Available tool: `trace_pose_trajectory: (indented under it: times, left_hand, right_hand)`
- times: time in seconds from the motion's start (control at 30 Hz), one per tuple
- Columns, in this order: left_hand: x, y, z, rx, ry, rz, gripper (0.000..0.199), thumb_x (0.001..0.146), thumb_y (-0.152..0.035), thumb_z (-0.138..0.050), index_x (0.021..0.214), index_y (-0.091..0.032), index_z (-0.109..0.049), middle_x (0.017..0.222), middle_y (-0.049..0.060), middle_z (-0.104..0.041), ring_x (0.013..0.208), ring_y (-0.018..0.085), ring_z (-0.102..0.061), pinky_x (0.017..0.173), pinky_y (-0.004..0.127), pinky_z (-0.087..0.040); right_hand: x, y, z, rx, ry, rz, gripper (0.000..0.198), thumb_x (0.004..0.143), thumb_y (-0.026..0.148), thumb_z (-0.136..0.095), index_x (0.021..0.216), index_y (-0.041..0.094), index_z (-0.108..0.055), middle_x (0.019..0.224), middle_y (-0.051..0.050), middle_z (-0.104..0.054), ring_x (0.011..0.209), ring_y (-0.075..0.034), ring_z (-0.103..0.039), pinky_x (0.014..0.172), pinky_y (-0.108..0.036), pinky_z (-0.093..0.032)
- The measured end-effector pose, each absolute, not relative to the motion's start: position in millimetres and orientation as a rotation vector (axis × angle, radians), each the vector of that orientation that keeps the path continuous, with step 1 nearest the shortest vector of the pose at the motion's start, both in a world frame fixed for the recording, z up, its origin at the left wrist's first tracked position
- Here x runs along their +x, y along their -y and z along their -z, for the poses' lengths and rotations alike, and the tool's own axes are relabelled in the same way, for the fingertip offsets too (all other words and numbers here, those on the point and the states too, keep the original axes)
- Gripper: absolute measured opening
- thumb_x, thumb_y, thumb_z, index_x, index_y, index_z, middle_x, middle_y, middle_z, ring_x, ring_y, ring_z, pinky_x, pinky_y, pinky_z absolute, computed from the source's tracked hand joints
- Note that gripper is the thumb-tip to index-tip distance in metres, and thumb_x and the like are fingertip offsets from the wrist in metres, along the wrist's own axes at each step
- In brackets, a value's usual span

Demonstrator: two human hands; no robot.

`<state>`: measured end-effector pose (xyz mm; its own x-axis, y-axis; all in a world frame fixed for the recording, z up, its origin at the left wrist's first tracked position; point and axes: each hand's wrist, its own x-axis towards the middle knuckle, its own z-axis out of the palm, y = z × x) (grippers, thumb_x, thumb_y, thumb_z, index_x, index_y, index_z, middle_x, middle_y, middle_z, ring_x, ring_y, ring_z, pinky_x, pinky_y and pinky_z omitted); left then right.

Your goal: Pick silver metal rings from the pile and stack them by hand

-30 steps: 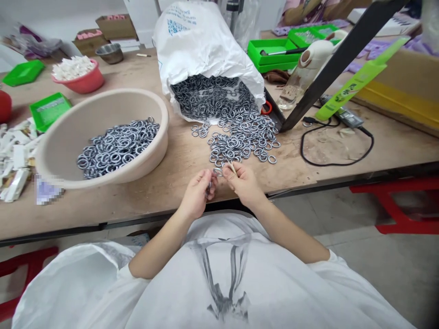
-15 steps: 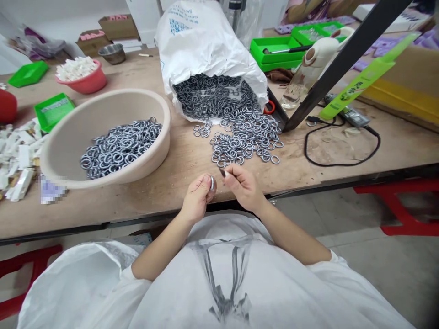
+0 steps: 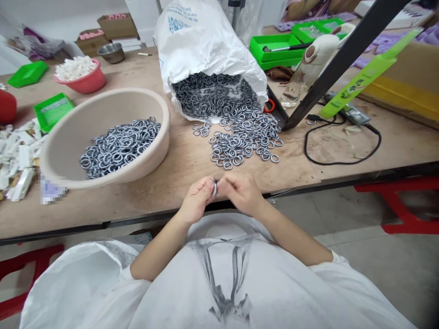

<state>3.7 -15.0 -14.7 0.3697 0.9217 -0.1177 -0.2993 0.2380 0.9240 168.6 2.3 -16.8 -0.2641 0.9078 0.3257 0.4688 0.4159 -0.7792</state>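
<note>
Close to the table's front edge, my left hand [image 3: 197, 198] is closed, thumb and fingers pinching a shiny grey ring [image 3: 215, 188] that stands edge-on. My right hand [image 3: 242, 192] is closed beside it, its fingertips at the ring and smeared by motion. The small dark blade-like tool in that hand is mostly hidden by the fingers now. Beyond both hands lies a loose pile of the same rings [image 3: 236, 146], spilling from a white sack [image 3: 202, 41]. More grey rings [image 3: 120, 148] fill part of a large beige basin [image 3: 65, 141] on the left.
White plastic pieces [image 3: 20, 157] lie heaped left of the basin. A pink bowl [image 3: 85, 82] and green trays [image 3: 53, 112] stand behind it. To the right are a slanted dark metal post [image 3: 329, 75], a bottle [image 3: 298, 84], a black cable [image 3: 307, 151] and a cardboard box [image 3: 411, 82].
My right hand has moved left and slightly down, bringing its fingertips to the ring. The tool's dark tip, visible before, is now blurred or covered. My left hand still pinches the ring.
</note>
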Motion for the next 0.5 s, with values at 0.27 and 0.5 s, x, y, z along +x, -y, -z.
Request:
trace_pose_trajectory:
  times: [0.27, 0.5]
  left_hand:
    - [-9, 5, 18, 0.933, -0.9, -1.013, 0.042, 0.076, -0.055, -0.074, 0.07, -0.015, -0.062, 0.061, 0.001, -0.056, 0.046, 0.006, -0.036, 0.044, 0.021, -0.021]
    - [-10, -9, 19, 0.793, -1.005, -1.026, 0.038, 0.07, -0.039, -0.079, 0.099, -0.016, -0.069, 0.073, 0.001, -0.065, 0.048, 0.006, -0.046, 0.04, 0.017, -0.026]
  right_hand:
    - [184, -39, 40, -1.795, 2.031, -0.251, 0.029, 0.09, 0.046, -0.063, 0.095, 0.018, -0.07, 0.098, -0.012, -0.069, 0.082, -0.024, -0.059, 0.065, -0.031, -0.033]
    - [179, -32, 37, -1.406, 1.698, -0.827, 0.026, 0.091, 0.042, -0.061, 0.082, 0.018, -0.067, 0.079, -0.003, -0.065, 0.074, -0.017, -0.057, 0.068, -0.029, -0.04]
